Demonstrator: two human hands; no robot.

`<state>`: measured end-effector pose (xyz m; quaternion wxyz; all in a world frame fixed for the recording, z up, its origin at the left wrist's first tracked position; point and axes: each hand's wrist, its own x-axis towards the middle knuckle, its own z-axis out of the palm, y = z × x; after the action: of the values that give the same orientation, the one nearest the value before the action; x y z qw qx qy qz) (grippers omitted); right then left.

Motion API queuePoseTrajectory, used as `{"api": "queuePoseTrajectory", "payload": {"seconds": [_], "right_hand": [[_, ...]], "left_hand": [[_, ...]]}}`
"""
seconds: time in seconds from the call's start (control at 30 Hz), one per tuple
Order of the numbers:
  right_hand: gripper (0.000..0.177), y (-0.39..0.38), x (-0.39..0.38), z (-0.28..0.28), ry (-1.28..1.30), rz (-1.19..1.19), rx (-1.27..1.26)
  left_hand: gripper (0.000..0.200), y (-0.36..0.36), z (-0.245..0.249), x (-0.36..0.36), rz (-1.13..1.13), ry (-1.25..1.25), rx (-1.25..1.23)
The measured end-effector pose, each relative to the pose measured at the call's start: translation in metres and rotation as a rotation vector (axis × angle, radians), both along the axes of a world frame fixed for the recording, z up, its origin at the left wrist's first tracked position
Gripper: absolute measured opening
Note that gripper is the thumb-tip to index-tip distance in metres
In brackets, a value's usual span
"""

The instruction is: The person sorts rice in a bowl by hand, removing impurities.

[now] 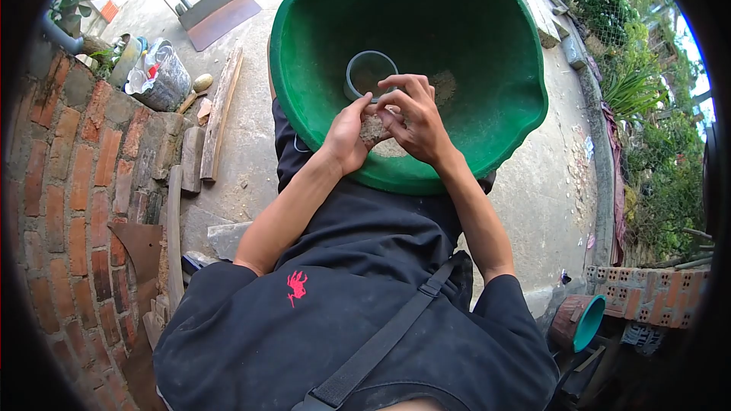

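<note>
My left hand [349, 137] is cupped palm up over the near side of a big green tub [487, 137]. A small heap of pale, coarse grainy material [372, 128] rests in that palm. My right hand [417, 118] is bent over the heap, its thumb and fingers curled together at the left fingertips; whatever sits between them is too small to name. Just beyond my hands, inside the tub, stands a round clear container [352, 80] with a grey rim. More of the pale grains [444, 86] lie on the tub's bottom, partly hidden by my hands.
The tub rests against my lap. A brick wall [80, 190] runs along the left, with wooden planks [222, 114] beside it. A bucket of rubbish [169, 80] and a hand truck [217, 15] stand farther off. Stacked bricks [647, 293] and a small pot [582, 321] are at right.
</note>
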<state>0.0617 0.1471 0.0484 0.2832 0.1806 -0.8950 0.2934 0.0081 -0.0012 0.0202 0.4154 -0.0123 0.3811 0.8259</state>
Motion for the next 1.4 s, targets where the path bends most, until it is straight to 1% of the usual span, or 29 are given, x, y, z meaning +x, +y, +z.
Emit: {"api": "queuePoseTrajectory", "payload": {"seconds": [0.03, 0.1, 0.13, 0.2, 0.23, 0.27, 0.33, 0.37, 0.4, 0.47, 0.57, 0.63, 0.67, 0.7, 0.77, 0.8, 0.83, 0.87, 0.93, 1.0, 1.1, 1.27, 1.33, 1.37, 1.4], "right_hand": [[0.016, 0.0, 0.0, 0.0, -0.001, -0.001, 0.0], [0.019, 0.002, -0.003, 0.0, 0.381, -0.12, -0.037], [0.019, 0.002, -0.005, 0.001, 0.38, -0.12, -0.037], [0.022, 0.003, -0.008, 0.005, 0.473, -0.322, 0.092], [0.02, 0.002, -0.009, 0.007, 0.331, -0.327, 0.15], [0.02, 0.001, -0.011, 0.002, 0.331, -0.328, 0.149], [0.019, -0.002, -0.015, -0.009, 0.107, -0.28, 0.116], [0.013, 0.0, -0.013, -0.013, 0.102, -0.25, 0.077], [0.013, 0.001, -0.011, -0.012, 0.103, -0.248, 0.078], [0.011, 0.005, -0.004, -0.012, 0.079, -0.143, 0.058], [0.012, 0.007, 0.001, -0.005, 0.034, -0.098, 0.078], [0.013, 0.008, 0.003, -0.003, 0.012, -0.072, 0.096], [0.015, 0.006, 0.003, -0.003, 0.009, -0.02, 0.107], [0.017, 0.004, 0.002, -0.004, 0.007, 0.033, 0.117], [0.017, -0.002, 0.003, -0.006, -0.022, 0.05, 0.143], [0.017, -0.003, 0.003, -0.007, -0.052, 0.064, 0.17], [0.017, -0.003, 0.003, -0.009, -0.113, 0.059, 0.172], [0.017, -0.003, 0.004, -0.009, -0.113, 0.058, 0.171], [0.015, -0.003, 0.006, -0.005, -0.132, 0.047, 0.159], [0.014, -0.001, 0.005, -0.007, -0.132, 0.064, 0.162], [0.013, 0.001, 0.005, -0.008, -0.132, 0.08, 0.163], [0.013, 0.0, 0.004, -0.007, -0.095, 0.065, 0.15], [0.017, 0.001, 0.003, -0.009, -0.089, -0.063, 0.145], [0.028, 0.003, 0.002, -0.01, -0.089, -0.064, 0.141], [0.028, 0.002, 0.003, -0.009, -0.089, -0.063, 0.142]], "left_hand": [[0.042, 0.0, 0.002, 0.0, -0.004, 0.003, -0.015], [0.044, -0.001, 0.008, 0.002, -0.019, 0.016, -0.019], [0.045, -0.001, 0.01, 0.003, -0.033, 0.029, -0.024], [0.047, 0.0, -0.002, -0.002, -0.05, 0.028, 0.013], [0.045, -0.001, -0.003, -0.003, -0.06, 0.03, 0.016], [0.043, -0.001, -0.005, -0.003, -0.069, 0.033, 0.018], [0.042, 0.0, -0.004, -0.001, -0.028, 0.017, 0.007], [0.041, 0.001, -0.003, -0.001, 0.016, 0.003, -0.001], [0.041, 0.002, -0.002, -0.001, 0.018, 0.004, 0.001], [0.04, -0.001, -0.001, -0.001, -0.009, 0.005, -0.002], [0.039, 0.0, 0.002, 0.002, 0.027, -0.004, -0.031], [0.038, 0.001, 0.001, 0.001, 0.006, -0.004, -0.025], [0.036, 0.0, 0.0, 0.0, -0.008, -0.003, -0.019], [0.036, -0.001, -0.005, -0.002, -0.005, -0.002, -0.02], [0.033, -0.001, -0.016, -0.005, 0.017, 0.035, 0.016], [0.033, 0.0, -0.012, -0.004, 0.015, 0.034, 0.016], [0.033, 0.001, -0.007, -0.002, 0.03, -0.002, 0.0], [0.032, 0.001, -0.004, -0.001, 0.046, -0.037, -0.017], [0.032, -0.001, -0.007, -0.003, 0.025, -0.025, -0.018], [0.033, -0.001, -0.009, -0.003, 0.003, -0.013, -0.019], [0.033, 0.0, -0.007, -0.003, 0.026, -0.001, -0.058], [0.035, 0.0, -0.006, -0.001, 0.015, -0.01, -0.002], [0.035, -0.001, 0.007, 0.002, 0.012, -0.024, -0.016], [0.035, -0.001, 0.011, 0.003, 0.008, -0.037, -0.03], [0.035, -0.001, 0.008, 0.002, 0.009, -0.037, -0.029]]}}
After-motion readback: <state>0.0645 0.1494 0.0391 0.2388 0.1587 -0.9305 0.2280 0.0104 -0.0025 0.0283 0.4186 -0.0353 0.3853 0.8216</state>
